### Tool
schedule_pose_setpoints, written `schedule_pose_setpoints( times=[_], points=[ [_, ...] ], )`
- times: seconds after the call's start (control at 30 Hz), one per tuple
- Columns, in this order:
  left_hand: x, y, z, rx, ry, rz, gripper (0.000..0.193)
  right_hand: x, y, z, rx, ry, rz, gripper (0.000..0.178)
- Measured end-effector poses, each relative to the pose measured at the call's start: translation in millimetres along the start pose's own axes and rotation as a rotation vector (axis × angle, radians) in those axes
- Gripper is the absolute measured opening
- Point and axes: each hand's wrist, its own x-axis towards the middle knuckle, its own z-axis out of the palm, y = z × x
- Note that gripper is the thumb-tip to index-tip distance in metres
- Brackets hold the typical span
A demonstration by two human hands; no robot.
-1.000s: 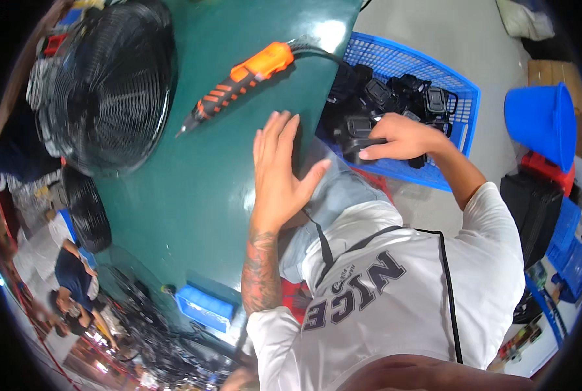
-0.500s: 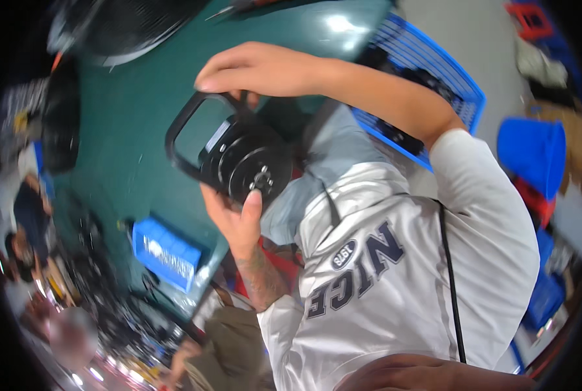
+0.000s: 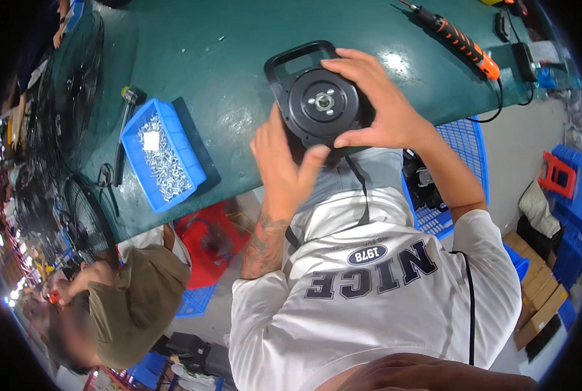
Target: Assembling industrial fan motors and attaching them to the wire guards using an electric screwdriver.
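The right hand [image 3: 383, 107] grips a black casing [image 3: 317, 119] at the edge of the green surface [image 3: 232, 120]; the left hand [image 3: 281, 159] spreads its fingers beside it. Left, a blue tray [image 3: 185, 143] holds screws [image 3: 165, 168]; right, a basket [image 3: 463, 146] stands on the floor [image 3: 509, 120].

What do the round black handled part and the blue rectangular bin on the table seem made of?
Round black handled part: probably plastic or painted metal, smooth and satin with soft highlights; its silvery hub glints like bare metal. Blue rectangular bin: likely plastic, judging by its smooth, evenly coloured surface.
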Motion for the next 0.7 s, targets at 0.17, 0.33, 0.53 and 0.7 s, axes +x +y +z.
schedule_pose_setpoints(
  times=[0.17, 0.33, 0.53, 0.7],
  points=[
    [-5.4, 4.4, 8.6, 0.113, 0.0, 0.061, 0.102, 15.5, 0.8, 7.7, 0.1, -0.046, 0.048, 0.1],
    [-7.9, 0.2, 10.1, 0.095, -0.03, 0.045, 0.103, 11.7, 5.5, 16.3, 0.151, -0.03, 0.051, 0.098],
    [-12.5, -7.2, 15.4, 0.095, 0.003, 0.099, 0.103, 11.2, 3.2, 19.0, 0.142, -0.016, 0.043, 0.099],
    [-10.5, -6.2, 14.6, 0.146, -0.005, 0.084, 0.101, 14.0, 6.1, 20.7, 0.17, -0.018, 0.04, 0.1]
  ],
)
